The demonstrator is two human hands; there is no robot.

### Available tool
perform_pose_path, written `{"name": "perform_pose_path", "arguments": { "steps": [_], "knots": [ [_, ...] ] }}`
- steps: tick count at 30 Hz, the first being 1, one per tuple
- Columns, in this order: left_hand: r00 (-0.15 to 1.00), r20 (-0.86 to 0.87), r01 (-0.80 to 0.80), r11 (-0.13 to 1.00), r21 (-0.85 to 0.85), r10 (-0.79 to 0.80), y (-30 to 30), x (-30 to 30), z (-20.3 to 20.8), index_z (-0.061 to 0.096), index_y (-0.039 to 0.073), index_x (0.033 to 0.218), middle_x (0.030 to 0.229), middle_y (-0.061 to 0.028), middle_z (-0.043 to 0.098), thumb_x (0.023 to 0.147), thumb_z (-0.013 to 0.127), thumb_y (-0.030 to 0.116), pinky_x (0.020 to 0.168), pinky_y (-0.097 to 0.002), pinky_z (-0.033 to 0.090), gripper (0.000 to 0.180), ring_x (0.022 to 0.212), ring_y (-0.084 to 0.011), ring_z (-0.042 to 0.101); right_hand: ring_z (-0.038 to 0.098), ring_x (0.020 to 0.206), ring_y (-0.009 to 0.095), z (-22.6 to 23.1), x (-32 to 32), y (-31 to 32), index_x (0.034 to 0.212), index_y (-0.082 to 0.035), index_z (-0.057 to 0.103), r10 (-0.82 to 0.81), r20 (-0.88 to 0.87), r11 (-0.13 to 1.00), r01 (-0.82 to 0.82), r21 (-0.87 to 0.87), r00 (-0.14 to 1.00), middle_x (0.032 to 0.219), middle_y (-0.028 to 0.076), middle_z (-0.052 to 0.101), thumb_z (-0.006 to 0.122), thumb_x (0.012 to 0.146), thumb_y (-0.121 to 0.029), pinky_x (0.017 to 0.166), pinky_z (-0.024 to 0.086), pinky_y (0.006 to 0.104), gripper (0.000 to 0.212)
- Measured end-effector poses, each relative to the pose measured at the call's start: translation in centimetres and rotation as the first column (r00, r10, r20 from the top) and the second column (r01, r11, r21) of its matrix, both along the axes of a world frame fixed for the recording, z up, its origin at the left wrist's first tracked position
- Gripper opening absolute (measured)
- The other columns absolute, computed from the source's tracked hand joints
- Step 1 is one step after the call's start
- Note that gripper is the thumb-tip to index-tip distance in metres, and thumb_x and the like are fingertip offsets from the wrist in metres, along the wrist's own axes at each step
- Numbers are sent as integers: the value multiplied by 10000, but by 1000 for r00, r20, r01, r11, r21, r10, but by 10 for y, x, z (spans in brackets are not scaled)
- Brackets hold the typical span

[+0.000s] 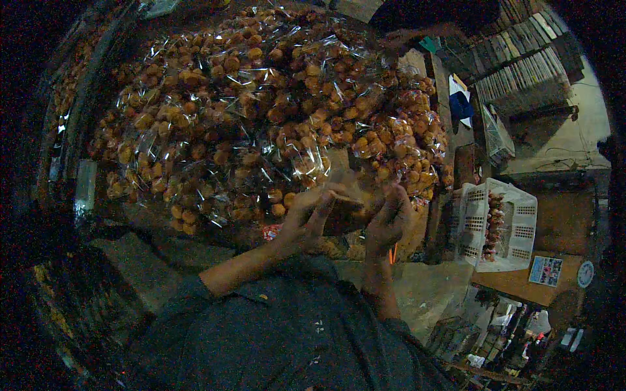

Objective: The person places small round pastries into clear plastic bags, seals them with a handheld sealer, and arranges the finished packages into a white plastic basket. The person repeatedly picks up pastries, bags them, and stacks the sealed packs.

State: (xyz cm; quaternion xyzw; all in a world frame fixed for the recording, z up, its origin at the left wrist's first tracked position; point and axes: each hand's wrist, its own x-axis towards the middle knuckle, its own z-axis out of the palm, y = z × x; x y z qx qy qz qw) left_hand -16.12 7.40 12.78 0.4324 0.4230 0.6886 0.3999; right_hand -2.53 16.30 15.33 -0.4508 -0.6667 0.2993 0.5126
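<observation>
Dim workroom all round, pale floor (420,287) showing near right. Straight to the tabletop (413,242), crowded from left to right and well away to the far side with a great glinting spread of clear plastic bags (248,107), packed with round orange-brown pieces (278,209). On to the near edge: left hand (312,212) up close to the heap, fingers bent and drawn narrow; right hand (389,218) just beside, thumb and fingertips also close together. Too dark and blurred in the gap between, so cannot tell whether pinching anything. Nearest to both hands: those same bags, just beyond the fingertips. Over to the far right: dark sleeve (437,13) of a co-worker by the edge of the pile, then rows of pale flat stacks (521,81). Coming nearer down the right side: blue item (460,104) on something white, white perforated crate (523,228) with reddish-brown contents (493,225), and lastly, on a wooden surface (502,285), picture sheet (546,271) beside round dial (585,274)
</observation>
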Motion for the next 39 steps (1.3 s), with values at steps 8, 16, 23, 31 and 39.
{"name": "perform_pose_path", "arguments": {
  "steps": [8,16,23,31,39],
  "knots": [
    [945,144,327,843,-427,-293,21,-4,15,716,2,1033,866,-52,727,1112,395,418,735,-337,551,531,781,-163,678,641,861,121,6,4,-3,991,-26,669,32,-2,997,-32,-74,999,987,72,692,599,1051,-237,758,508,254,231],
    [971,-239,-25,999,-41,14,34,5,7,651,43,1230,1109,-141,703,1065,508,424,840,-379,545,440,982,-248,697,660,1031,170,-22,10,-19,1297,16,640,242,-215,942,-282,-182,946,1232,105,680,568,1060,-161,911,530,313,304],
    [535,-754,-348,912,216,382,18,50,-4,41,-43,1603,1676,-274,45,1060,472,401,1230,-536,158,824,1557,-419,108,669,949,173,-30,21,-5,1073,19,719,186,-449,822,-389,-417,874,1046,77,724,572,1051,-149,849,543,305,224],
    [953,-243,-212,970,-117,179,-1,27,13,534,10,1430,1254,-178,691,956,621,2,1024,-385,487,482,1189,-274,640,625,1086,190,2,18,-17,1100,12,690,344,111,939,-344,-16,932,1237,78,629,558,1047,-81,991,490,341,170],
    [965,255,26,940,-339,65,5,17,12,656,37,1247,1070,-64,722,987,687,169,924,-322,546,293,1027,-145,669,656,1065,258,4,7,-23,1098,-5,675,240,158,949,-266,170,958,1178,140,648,618,978,15,948,518,354,134]
  ]
}}
